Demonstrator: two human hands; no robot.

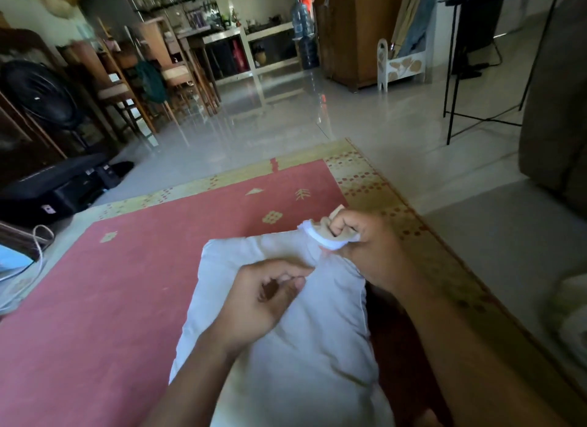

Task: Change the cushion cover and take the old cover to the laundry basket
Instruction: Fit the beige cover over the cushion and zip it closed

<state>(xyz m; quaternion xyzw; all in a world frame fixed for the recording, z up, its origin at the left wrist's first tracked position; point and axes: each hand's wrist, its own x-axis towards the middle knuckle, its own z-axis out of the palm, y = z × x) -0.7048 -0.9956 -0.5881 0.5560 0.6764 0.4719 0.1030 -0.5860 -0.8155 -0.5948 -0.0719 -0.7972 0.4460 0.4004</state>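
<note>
Cushion (286,347): white, on red rug (127,283).
Right hand (362,239): at cushion's 1 o'clock, fist clamped on bunched cover (322,228).
Left hand (270,294): fingers curled over cushion; grip, cannot tell.

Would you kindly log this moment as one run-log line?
right hand: grips bunched fabric | left hand: pinches cushion | cushion: on rug

Cushion (317,347) cut off at the bottom edge, its far corner buried in the right hand (365,239); whether the left hand (263,296) pinches it is unclear.
</note>
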